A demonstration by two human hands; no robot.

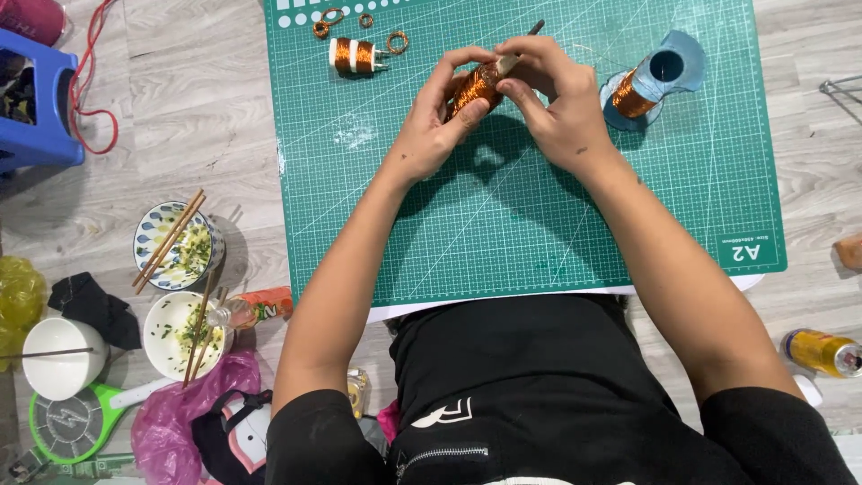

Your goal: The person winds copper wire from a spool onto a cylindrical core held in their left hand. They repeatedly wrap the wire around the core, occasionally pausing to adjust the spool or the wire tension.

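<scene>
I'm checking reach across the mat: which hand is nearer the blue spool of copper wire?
Right. The right hand is just left of the blue spool, apart from it. The left hand lies farther left, beyond the copper coil both hands hold.

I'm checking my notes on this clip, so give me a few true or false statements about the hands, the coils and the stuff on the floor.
1. Both hands hold one copper coil over the green mat. True: left hand and right hand both pinch it.
2. A second coil lies on the mat, untouched. True.
3. The wire spool sits left of the hands. False: it sits to their right.
4. Chopsticks rest across a patterned bowl on the floor. True.
5. The can stands on the mat. False: it lies on the floor, off the mat.
</scene>
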